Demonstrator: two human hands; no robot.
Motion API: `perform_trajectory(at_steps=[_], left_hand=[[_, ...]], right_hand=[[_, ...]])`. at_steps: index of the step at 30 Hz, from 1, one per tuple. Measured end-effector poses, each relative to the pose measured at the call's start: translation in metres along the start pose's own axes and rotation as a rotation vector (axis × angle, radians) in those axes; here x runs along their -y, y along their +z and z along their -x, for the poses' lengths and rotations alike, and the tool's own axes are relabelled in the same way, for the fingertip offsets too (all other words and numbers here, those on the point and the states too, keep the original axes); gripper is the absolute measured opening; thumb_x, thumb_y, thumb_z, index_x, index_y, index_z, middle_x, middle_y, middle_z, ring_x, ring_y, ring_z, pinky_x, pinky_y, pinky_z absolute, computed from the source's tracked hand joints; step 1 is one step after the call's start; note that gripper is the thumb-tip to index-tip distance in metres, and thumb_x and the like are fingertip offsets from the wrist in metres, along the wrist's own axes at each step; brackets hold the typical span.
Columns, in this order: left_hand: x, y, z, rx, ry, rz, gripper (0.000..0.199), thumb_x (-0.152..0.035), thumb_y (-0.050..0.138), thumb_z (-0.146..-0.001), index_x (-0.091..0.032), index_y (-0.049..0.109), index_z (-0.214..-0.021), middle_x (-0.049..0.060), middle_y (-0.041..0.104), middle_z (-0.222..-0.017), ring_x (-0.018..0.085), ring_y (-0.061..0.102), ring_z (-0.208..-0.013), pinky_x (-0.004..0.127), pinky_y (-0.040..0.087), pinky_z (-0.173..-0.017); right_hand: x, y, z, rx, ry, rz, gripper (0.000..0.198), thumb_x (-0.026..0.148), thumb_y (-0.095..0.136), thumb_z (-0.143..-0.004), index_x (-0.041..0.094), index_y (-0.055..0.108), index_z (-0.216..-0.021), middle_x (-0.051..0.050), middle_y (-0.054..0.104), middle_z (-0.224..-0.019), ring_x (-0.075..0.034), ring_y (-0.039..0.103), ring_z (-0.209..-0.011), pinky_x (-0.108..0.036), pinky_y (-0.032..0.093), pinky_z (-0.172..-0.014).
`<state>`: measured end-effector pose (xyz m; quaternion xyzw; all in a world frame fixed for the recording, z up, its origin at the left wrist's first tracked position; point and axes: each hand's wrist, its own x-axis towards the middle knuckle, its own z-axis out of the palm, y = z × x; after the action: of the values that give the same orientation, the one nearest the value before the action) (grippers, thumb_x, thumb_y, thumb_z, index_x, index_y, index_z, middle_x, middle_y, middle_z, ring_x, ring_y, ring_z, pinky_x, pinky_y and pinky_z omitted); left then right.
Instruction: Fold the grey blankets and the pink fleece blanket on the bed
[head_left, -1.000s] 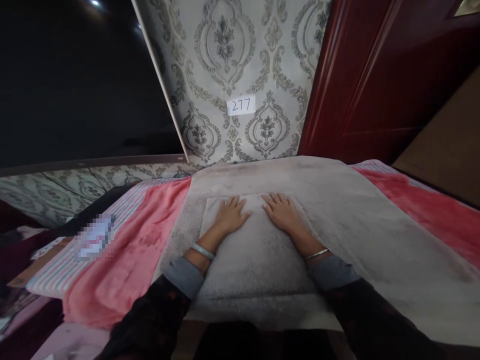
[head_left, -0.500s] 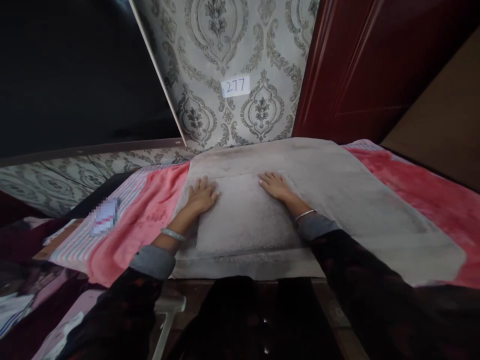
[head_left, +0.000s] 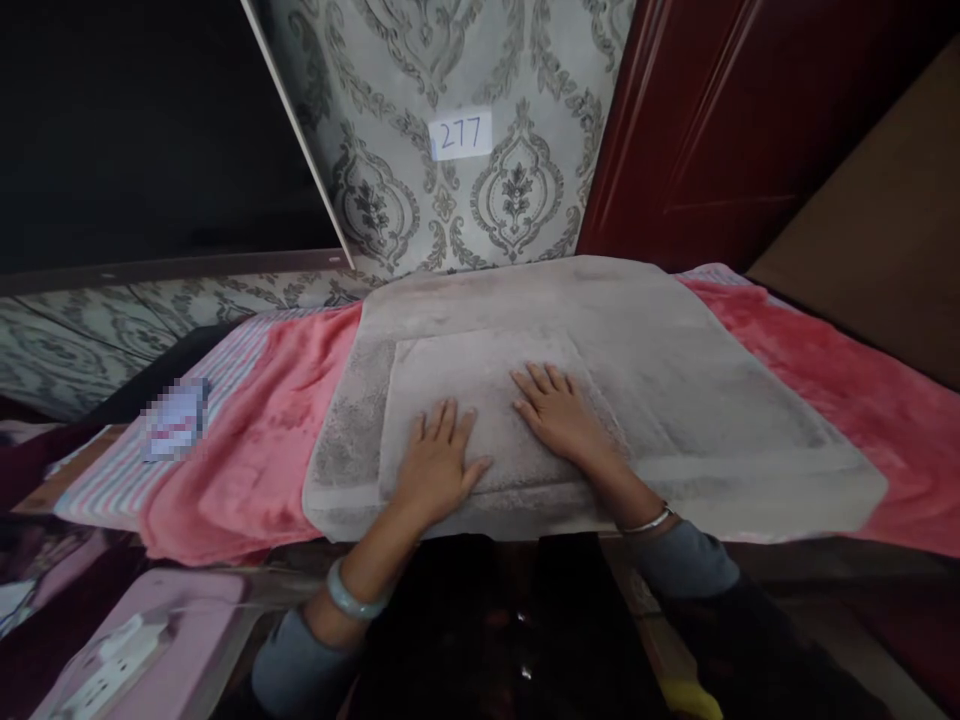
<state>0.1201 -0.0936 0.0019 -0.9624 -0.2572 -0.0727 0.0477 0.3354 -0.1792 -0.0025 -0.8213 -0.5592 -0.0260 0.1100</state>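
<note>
A folded grey plush cloth point(head_left: 480, 365) lies flat on a larger grey cover point(head_left: 645, 330). My left hand point(head_left: 436, 462) rests palm down over the folded cloth's near left part, its fingers spread. My right hand point(head_left: 559, 415) lies with fingers apart on the right part of the same cloth. Neither hand grips anything. A pale bangle point(head_left: 352, 592) circles my left wrist, and a thin bracelet point(head_left: 651, 519) my right.
A pink blanket point(head_left: 255, 430) extends beneath the cover, with more visible at right. A small blurred packet point(head_left: 176, 420) sits on the striped cloth point(head_left: 105, 480) at left. A dark screen point(head_left: 150, 130) stands behind. At lower left, a white power strip point(head_left: 112, 665) rests on a pink surface.
Both hands have moved nearer my body across the folded cloth. The left has also shifted right, off the cloth's far left corner. The view has tilted slightly.
</note>
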Motion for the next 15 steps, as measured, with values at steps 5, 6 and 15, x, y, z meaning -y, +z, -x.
perform_trajectory(at_steps=[5,6,15], left_hand=[[0.043,-0.002,0.027,0.004,-0.149,0.006,0.070,-0.055,0.035,-0.098,-0.012,0.035,-0.154,0.018,0.027,-0.162,0.033,0.025,-0.151,0.058,0.028,-0.120],[0.049,-0.002,0.032,0.008,-0.167,0.018,0.069,-0.053,0.034,-0.099,-0.013,0.034,-0.154,0.017,0.027,-0.163,0.032,0.026,-0.150,0.058,0.028,-0.119],[0.041,-0.031,0.015,0.003,-0.242,0.074,0.055,-0.041,0.033,-0.100,-0.012,0.049,-0.144,0.015,0.044,-0.154,0.033,0.029,-0.149,0.064,0.024,-0.119]], right_hand=[[0.000,0.003,-0.001,-0.019,-0.001,-0.046,0.055,0.045,0.032,-0.105,0.026,0.036,-0.156,-0.005,0.024,-0.163,-0.033,0.016,-0.150,-0.057,0.018,-0.120],[-0.001,0.004,-0.001,-0.024,-0.001,-0.064,0.055,0.045,0.032,-0.105,0.026,0.037,-0.156,-0.005,0.025,-0.163,-0.032,0.016,-0.150,-0.057,0.017,-0.120],[-0.027,-0.007,-0.008,-0.278,0.076,-1.125,0.063,0.062,0.033,-0.099,0.026,0.049,-0.148,-0.008,0.043,-0.153,-0.026,0.038,-0.142,-0.049,0.030,-0.118]])
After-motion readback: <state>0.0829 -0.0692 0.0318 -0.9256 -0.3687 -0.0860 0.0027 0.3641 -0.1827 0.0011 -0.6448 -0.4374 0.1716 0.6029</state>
